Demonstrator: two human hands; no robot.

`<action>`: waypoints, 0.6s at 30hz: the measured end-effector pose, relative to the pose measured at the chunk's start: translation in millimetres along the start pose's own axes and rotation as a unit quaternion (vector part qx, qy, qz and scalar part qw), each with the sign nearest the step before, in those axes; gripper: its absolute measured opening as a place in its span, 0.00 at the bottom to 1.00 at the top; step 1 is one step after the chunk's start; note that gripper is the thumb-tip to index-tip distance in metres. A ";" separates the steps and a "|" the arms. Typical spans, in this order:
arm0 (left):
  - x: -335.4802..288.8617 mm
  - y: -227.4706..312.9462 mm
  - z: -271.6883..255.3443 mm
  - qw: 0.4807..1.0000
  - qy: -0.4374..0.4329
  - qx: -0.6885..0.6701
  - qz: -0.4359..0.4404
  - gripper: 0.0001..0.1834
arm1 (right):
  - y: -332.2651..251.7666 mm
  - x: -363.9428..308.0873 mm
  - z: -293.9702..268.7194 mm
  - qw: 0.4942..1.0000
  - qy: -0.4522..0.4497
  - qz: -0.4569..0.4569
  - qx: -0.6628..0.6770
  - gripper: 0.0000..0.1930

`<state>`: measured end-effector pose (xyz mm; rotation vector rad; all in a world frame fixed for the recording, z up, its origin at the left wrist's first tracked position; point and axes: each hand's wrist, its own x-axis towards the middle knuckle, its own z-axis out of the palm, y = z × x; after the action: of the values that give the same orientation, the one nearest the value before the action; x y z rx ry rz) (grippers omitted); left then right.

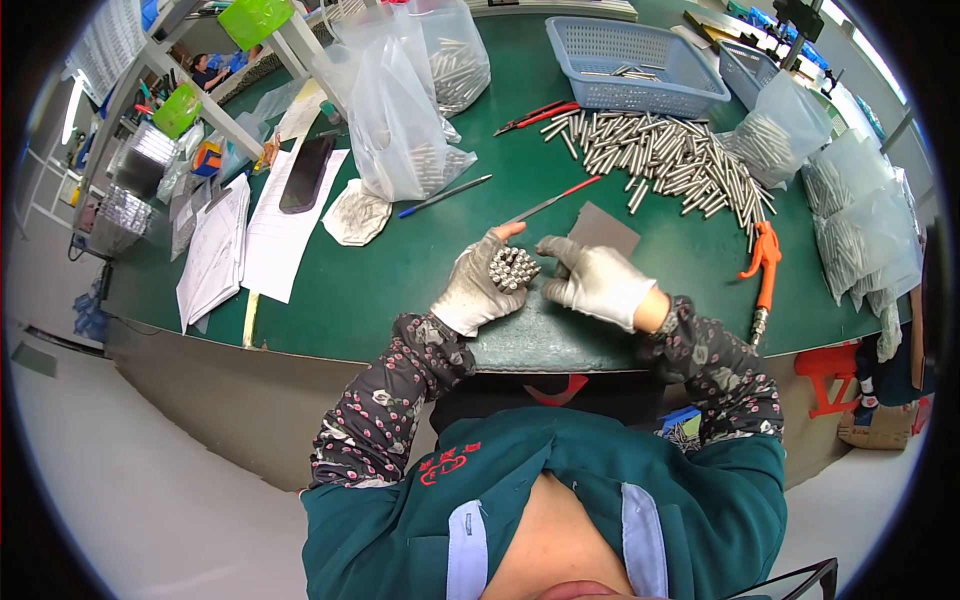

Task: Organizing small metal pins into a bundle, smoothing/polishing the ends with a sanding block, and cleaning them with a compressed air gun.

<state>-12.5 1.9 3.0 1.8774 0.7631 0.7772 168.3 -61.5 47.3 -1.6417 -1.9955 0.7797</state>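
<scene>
My left hand [474, 285], in a white glove with a bare fingertip showing, is closed around a bundle of short metal pins [514, 269] whose round ends face up. Just right of the bundle is my gloved right hand [598, 284], its fingers bent and a gap between forefinger and thumb. Nothing shows in that gap. Beneath and behind the right hand lies a flat grey-brown square sheet [606, 230]. A thin metal tool with a red end [556, 198] lies beyond both hands. Many loose pins [660, 155] are heaped farther back.
A blue basket [640, 95] stands behind the heap, with red-handled pliers [535, 117] to its left. At right are an orange air gun [766, 262] and bags of pins [865, 225]. Leftward lie a pen [445, 196], folded white material [357, 213], a phone [307, 175] and papers [285, 250].
</scene>
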 end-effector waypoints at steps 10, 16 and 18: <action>-1.2 -9.6 -1.8 0.985 -0.068 -0.152 -0.041 0.32 | 7.3 7.4 42.2 0.924 0.057 0.059 0.373 0.20; -3.8 -0.4 -2.1 0.976 -0.054 -0.200 -0.072 0.29 | 7.8 9.4 43.1 0.936 0.086 0.036 0.341 0.19; -3.7 -2.0 -3.1 0.974 -0.054 -0.206 -0.077 0.29 | 6.7 9.6 42.0 0.934 0.077 0.047 0.344 0.19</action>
<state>-17.5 1.5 1.6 1.4571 0.6147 0.6702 143.9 -57.3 11.4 -1.3209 -1.3147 1.1769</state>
